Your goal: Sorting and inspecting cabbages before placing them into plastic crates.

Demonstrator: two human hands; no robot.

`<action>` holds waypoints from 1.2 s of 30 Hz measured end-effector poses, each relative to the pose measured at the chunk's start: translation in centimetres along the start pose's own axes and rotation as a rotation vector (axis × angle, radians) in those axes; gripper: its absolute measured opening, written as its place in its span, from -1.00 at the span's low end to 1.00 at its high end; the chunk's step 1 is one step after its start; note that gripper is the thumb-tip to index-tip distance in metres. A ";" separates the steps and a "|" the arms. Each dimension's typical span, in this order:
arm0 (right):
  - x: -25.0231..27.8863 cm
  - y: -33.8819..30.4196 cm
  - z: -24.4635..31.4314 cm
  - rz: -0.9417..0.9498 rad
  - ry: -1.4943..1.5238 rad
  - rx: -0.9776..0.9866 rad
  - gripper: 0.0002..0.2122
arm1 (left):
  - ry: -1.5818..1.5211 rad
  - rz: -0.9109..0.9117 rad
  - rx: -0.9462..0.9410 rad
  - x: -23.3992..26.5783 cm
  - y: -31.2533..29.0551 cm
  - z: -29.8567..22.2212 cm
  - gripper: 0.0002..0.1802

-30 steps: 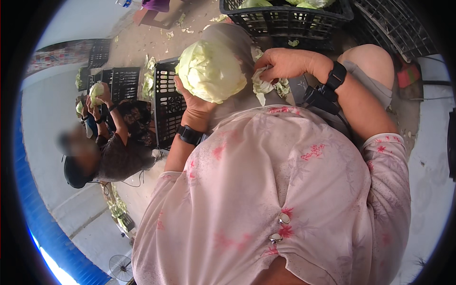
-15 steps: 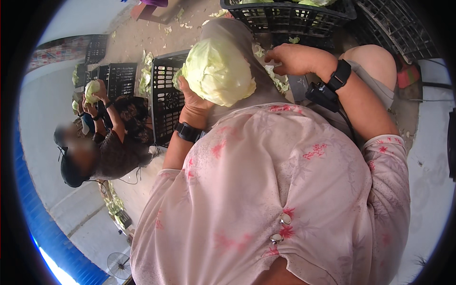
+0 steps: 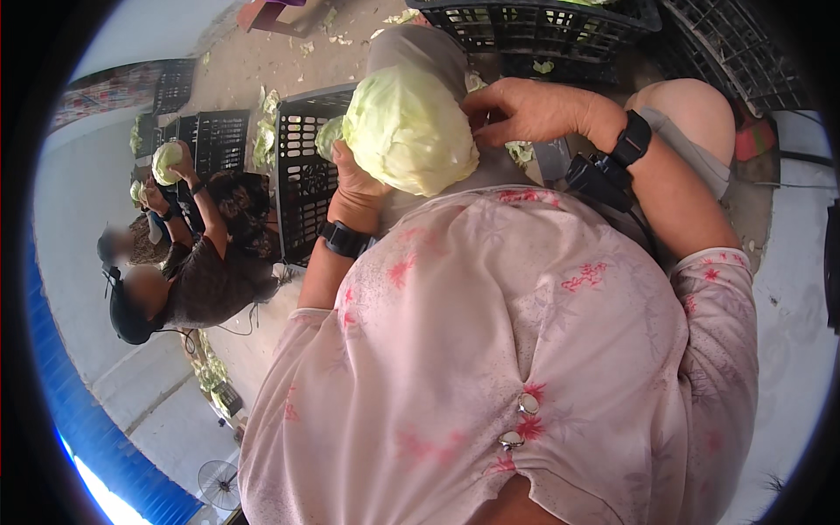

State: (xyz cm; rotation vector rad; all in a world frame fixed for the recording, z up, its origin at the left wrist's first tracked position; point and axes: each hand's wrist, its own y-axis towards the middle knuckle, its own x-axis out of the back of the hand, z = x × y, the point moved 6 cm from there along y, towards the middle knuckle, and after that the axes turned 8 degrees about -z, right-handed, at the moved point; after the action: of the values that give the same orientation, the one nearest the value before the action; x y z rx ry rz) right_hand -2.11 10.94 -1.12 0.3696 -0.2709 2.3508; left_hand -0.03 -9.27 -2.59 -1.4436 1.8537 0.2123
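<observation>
A pale green cabbage (image 3: 409,131) sits over my lap, its outer leaves smooth and whole on the side I see. My left hand (image 3: 357,188) grips it from the left, thumb up along its side; the other fingers are hidden beneath it. At the cabbage's right edge is my right hand (image 3: 551,111), fingers bent and thumb apart from them. Its fingertips reach the cabbage's side, and no leaf shows between them. Just beyond my left thumb, a piece of pale green cabbage (image 3: 329,137) shows in front of a black plastic crate (image 3: 306,166).
Another black crate (image 3: 542,31) with cabbage stands ahead, and more crates (image 3: 735,48) lean at the far right. Loose leaves (image 3: 267,131) litter the floor. To my left, a co-worker (image 3: 219,280) holds a cabbage (image 3: 166,164); another person is partly visible beyond.
My right hand has moved left, from apart from the cabbage to its right edge. The cabbage in my left hand has shifted slightly right. The co-worker's hands have moved slightly.
</observation>
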 end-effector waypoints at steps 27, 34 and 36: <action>-1.0 -0.4 -0.1 0.096 0.152 -0.050 -0.60 | 0.129 0.062 0.050 -0.7 -0.4 0.2 0.29; -1.1 -0.8 -0.3 0.069 0.164 -0.017 -0.61 | 0.148 0.050 0.089 0.3 -0.3 0.8 0.29; -0.9 -0.9 0.1 0.066 0.138 0.000 -0.63 | 0.148 0.062 0.081 0.0 -0.4 0.8 0.28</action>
State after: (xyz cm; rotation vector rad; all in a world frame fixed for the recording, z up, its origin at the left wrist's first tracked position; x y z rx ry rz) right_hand -0.83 10.99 -1.30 0.2001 -0.2197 2.4281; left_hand 0.67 -8.95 -3.01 -1.3793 2.0047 0.0606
